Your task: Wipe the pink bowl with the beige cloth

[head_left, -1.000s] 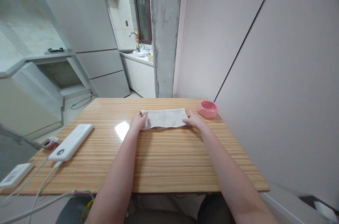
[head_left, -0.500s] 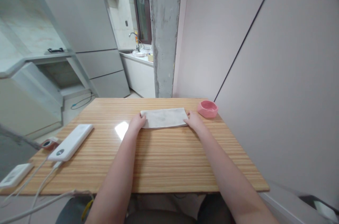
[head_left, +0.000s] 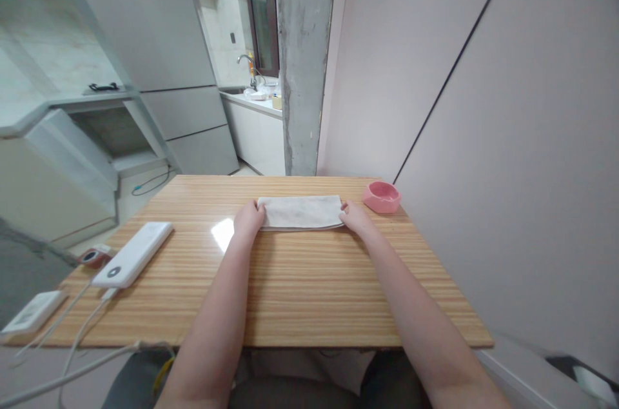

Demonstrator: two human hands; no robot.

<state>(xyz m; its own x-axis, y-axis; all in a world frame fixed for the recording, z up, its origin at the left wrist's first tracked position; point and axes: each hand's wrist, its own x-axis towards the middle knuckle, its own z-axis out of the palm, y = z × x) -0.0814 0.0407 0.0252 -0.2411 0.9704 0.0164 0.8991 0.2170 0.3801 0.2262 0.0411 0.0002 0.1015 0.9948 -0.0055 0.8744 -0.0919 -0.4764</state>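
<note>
A light grey cloth [head_left: 300,212], folded into a long flat strip, lies across the far half of the wood-grain table [head_left: 319,293]. My left hand [head_left: 249,218] pinches its left end between thumb and fingers. At the opposite end, my right hand [head_left: 354,215] grips the cloth's right edge, fingertips closed on it. The front edge shows more than one layer and seems slightly raised near the right hand. Just beyond the right hand sits a pink bowl [head_left: 382,197] with angular sides.
To the left lie a white power bank [head_left: 133,255] with cables, a small red-brown object [head_left: 95,257] and a white box-like device [head_left: 33,313]. A pale wall [head_left: 459,157] borders the table's right side. Behind stand a grey pillar [head_left: 305,60] and a fridge [head_left: 159,28].
Both hands keep hold of the cloth's ends. Its front edge now looks straighter on the left and curves up slightly at the right. The view has shifted a little.
</note>
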